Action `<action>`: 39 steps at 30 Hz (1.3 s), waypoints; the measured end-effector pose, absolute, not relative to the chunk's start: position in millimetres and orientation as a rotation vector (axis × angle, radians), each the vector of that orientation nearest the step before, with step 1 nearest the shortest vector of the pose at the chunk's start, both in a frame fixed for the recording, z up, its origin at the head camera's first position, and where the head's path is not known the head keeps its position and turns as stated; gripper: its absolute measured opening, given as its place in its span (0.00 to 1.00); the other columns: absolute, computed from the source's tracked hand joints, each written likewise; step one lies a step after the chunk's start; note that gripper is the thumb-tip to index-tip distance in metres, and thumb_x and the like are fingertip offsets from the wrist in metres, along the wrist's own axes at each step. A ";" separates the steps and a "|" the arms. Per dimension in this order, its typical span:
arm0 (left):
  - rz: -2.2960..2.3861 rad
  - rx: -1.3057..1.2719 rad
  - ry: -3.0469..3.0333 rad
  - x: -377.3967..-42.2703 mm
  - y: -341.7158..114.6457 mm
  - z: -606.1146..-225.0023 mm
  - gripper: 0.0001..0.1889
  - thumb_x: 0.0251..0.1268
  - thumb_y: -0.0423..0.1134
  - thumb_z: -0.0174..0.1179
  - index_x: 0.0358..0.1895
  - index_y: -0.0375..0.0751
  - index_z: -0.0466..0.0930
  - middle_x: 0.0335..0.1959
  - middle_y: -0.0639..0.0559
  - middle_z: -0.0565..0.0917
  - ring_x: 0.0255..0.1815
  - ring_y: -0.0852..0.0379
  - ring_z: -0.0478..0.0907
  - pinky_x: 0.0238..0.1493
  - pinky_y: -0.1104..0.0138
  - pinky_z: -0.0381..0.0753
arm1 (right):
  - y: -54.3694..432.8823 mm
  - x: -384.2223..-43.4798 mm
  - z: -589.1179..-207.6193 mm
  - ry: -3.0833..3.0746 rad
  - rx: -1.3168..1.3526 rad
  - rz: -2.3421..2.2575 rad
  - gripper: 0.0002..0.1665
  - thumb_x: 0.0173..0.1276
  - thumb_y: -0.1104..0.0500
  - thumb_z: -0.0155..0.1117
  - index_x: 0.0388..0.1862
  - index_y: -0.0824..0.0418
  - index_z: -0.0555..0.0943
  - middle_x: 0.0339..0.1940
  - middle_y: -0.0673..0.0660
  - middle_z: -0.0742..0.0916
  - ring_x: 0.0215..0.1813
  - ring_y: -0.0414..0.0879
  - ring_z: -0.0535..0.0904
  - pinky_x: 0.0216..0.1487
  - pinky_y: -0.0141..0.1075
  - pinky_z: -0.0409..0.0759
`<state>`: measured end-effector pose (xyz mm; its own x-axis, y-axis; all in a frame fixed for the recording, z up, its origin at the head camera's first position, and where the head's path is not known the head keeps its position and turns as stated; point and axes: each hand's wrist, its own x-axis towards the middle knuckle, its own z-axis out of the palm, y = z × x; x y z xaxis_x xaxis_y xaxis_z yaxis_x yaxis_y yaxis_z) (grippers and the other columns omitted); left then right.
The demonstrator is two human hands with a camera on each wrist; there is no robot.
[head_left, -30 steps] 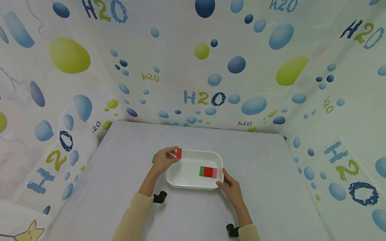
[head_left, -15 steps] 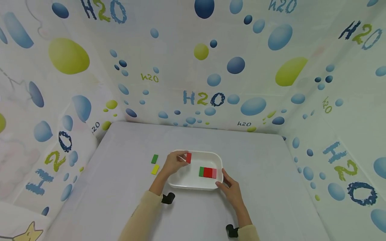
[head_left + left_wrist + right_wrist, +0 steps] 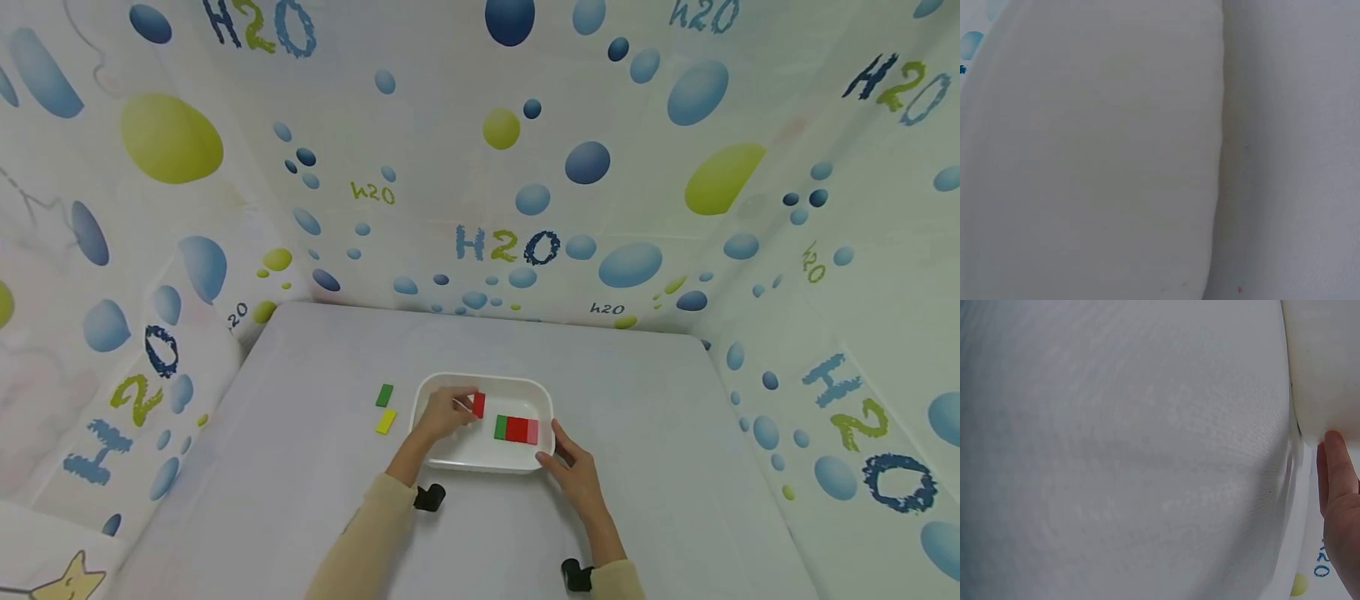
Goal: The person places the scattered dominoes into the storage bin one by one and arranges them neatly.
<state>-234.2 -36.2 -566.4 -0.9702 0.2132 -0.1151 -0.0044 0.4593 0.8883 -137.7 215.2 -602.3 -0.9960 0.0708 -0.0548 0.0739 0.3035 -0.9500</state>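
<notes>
- A person's left hand (image 3: 446, 410) reaches over the left edge of a white tray (image 3: 465, 460), fingers pinching a slim red tile (image 3: 479, 406).
- The slim red tile sits at the very fingertips, its right side clear of them, above the tray's middle; whether it touches the tray's floor cannot be told.
- Just right of those fingers, toward the tray's right edge, a green strip (image 3: 500, 427), a red square (image 3: 516, 429) and a pink strip (image 3: 532, 432) lie side by side, touching, apart from the pinched piece.
- The right hand (image 3: 577, 477) grips the tray near its near right corner, thumb at the rim, other fingers against the right edge.
- Beyond the tray's left edge, on the worktop (image 3: 300, 467), rest a green tile (image 3: 384, 395) and, nearer the worktop's front edge, a yellow tile (image 3: 386, 421).
- Behind the worktop's far edge hangs a spotted backdrop (image 3: 442, 200) lettered "H2O."
</notes>
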 end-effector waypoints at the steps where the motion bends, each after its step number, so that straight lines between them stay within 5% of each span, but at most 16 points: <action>1: 1.520 0.180 2.493 -234.1 -35.0 -567.7 0.26 0.54 0.25 0.67 0.60 0.35 0.79 0.36 0.44 0.83 0.30 0.57 0.79 0.31 0.68 0.81 | 214.9 -137.6 -601.6 2.534 0.140 -1.849 0.43 0.60 0.56 0.72 0.74 0.50 0.66 0.72 0.59 0.72 0.68 0.59 0.73 0.56 0.43 0.80; 39: 1.265 0.233 2.533 -230.2 -12.0 -582.2 0.25 0.51 0.25 0.68 0.58 0.33 0.80 0.27 0.48 0.78 0.25 0.58 0.72 0.26 0.71 0.74 | 213.7 -136.4 -599.3 2.541 0.146 -1.847 0.43 0.61 0.57 0.72 0.74 0.51 0.66 0.72 0.59 0.73 0.68 0.59 0.73 0.56 0.42 0.80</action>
